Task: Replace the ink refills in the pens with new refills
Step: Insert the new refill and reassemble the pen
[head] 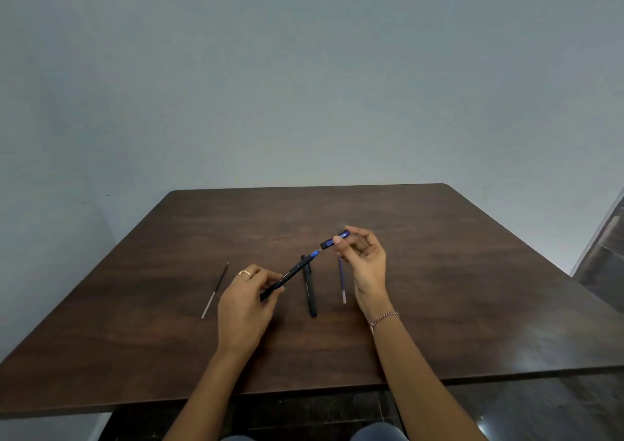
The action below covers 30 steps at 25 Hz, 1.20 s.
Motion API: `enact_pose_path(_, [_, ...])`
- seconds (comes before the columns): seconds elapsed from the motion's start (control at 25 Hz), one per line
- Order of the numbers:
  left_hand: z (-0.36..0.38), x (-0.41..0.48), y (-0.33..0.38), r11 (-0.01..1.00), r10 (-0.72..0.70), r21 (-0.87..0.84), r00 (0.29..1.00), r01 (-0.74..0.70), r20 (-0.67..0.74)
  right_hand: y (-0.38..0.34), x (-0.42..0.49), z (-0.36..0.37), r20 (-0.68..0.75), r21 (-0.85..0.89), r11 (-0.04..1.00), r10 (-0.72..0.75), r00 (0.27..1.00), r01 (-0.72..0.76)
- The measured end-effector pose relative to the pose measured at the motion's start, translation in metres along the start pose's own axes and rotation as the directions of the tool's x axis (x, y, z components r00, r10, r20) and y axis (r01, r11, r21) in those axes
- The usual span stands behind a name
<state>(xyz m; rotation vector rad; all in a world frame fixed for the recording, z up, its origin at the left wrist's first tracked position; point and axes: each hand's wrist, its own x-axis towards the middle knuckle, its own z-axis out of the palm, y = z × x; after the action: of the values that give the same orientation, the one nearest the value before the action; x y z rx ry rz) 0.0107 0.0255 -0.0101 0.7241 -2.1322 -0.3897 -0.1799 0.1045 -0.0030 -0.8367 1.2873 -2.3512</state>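
My left hand (248,293) grips a black pen (293,271) by its rear half, with the blue tip pointing up and to the right. Just beyond that tip, my right hand (363,258) pinches the pen's black and blue cap (332,240), a small gap apart from the tip. A second black pen (309,290) lies on the table between my hands. A blue refill (342,283) lies under my right hand. A black refill (216,288) lies to the left of my left hand.
The dark wooden table (439,288) stands against a plain grey wall. Its near edge runs just in front of my forearms. A dark floor strip shows at the far right.
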Motion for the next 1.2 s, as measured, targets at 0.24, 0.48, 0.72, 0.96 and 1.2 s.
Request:
enact_pose_path(0.24, [0.0002,0.0000,-0.0002,1.000,-0.005,0.003,1.000,0.005,-0.023,0.0002,-0.0009,0.0002,0.045,-0.023,1.000,0.013,0.999,-0.012])
enact_pose_path(0.48, [0.0008,0.0010,-0.0008,1.000,-0.005,-0.009,0.999,0.005,-0.037,0.0004,0.0002,0.0001,0.054,-0.044,0.999,0.029,0.998,-0.027])
enact_pose_path(0.72, [0.0014,0.0006,-0.0015,1.000,0.011,-0.026,0.998,-0.013,-0.059,0.0022,0.0008,-0.0006,0.043,-0.041,0.999,0.019,0.999,-0.017])
enact_pose_path(0.96, [0.0013,0.0000,-0.0017,0.999,0.020,-0.042,0.998,-0.023,-0.062,0.0032,-0.0003,0.0011,0.053,-0.057,0.998,0.006,0.999,-0.003])
enact_pose_path(1.2, [0.0008,-0.0008,-0.0019,0.999,0.014,-0.042,0.998,-0.017,-0.064,0.0027,0.0014,-0.0017,-0.017,-0.021,1.000,-0.001,1.000,0.001])
